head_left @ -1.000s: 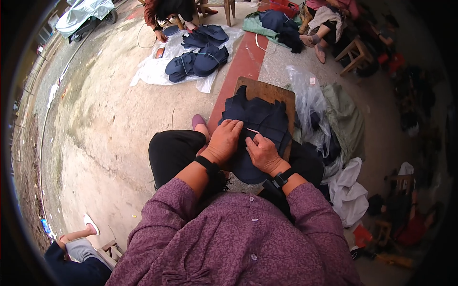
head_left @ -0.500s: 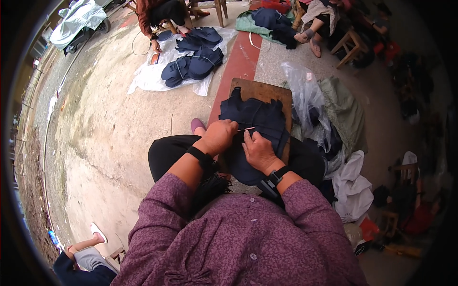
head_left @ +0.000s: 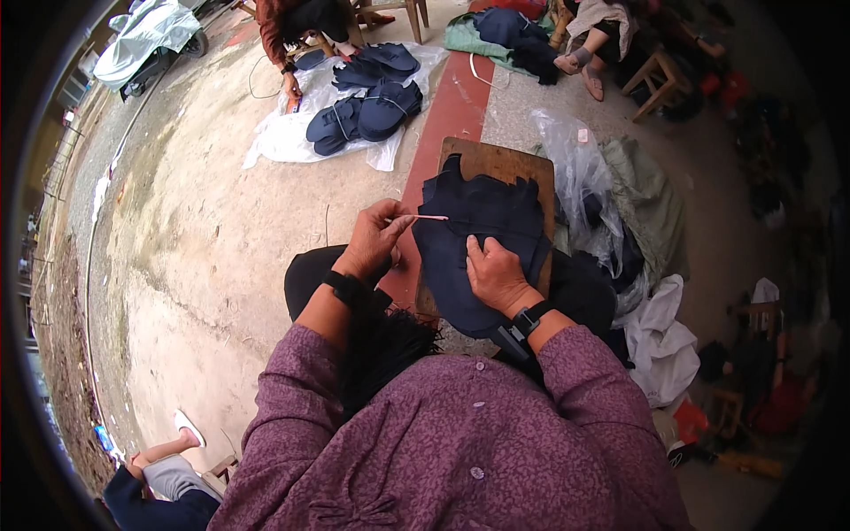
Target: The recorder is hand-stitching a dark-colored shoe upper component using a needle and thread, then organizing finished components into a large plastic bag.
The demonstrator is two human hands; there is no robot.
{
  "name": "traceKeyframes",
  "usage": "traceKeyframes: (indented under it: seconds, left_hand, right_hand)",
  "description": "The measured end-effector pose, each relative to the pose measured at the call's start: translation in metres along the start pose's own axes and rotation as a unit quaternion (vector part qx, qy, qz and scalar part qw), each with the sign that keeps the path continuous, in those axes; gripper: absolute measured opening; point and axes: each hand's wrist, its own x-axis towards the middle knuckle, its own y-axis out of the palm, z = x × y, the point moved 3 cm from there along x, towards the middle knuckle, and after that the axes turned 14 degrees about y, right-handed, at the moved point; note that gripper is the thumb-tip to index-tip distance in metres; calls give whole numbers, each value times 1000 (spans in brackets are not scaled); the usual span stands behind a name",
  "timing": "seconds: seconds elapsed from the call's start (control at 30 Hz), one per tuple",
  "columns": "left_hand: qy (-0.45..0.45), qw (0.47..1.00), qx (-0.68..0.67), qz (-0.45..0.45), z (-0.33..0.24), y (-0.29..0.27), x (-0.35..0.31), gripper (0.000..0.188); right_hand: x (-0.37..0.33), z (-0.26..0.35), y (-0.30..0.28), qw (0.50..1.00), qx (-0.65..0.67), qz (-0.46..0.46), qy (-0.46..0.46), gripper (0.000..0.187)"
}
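Observation:
A stack of navy cloth pieces (head_left: 485,211) lies on a small wooden stool (head_left: 496,159) between my knees. My left hand (head_left: 374,237) is closed in a pinch on a thin pale pink stick (head_left: 431,217), whose tip reaches over the left part of the stack. What kind of tool it is cannot be made out. On the near right part of the cloth rests my right hand (head_left: 498,274), its fingers curled together and gripping the top layer. Bands of the same dark colour run across the stack.
To the right lie a clear plastic bag (head_left: 575,168), a green sack (head_left: 646,203) and a white sack (head_left: 660,345). Ahead, tied navy bundles (head_left: 365,117) sit on plastic sheeting (head_left: 266,146) near a crouching person (head_left: 301,26). Another person (head_left: 159,478) sits at lower left.
My left hand has drawn back left and up from the cloth with the pink stick, opening a gap between my hands. The right hand stays on the stack.

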Motion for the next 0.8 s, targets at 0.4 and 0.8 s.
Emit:
traceKeyframes:
  seconds: [0.4,0.8]
  left_hand:
    - [-111,891,-422,-126,-13,68,23,10]
    - [-139,908,-379,-109,-13,73,15,9]
  right_hand:
    - [-1,1,0,999,16,-33,0,35]
    - [-2,-1,-2,999,20,-18,18,34]
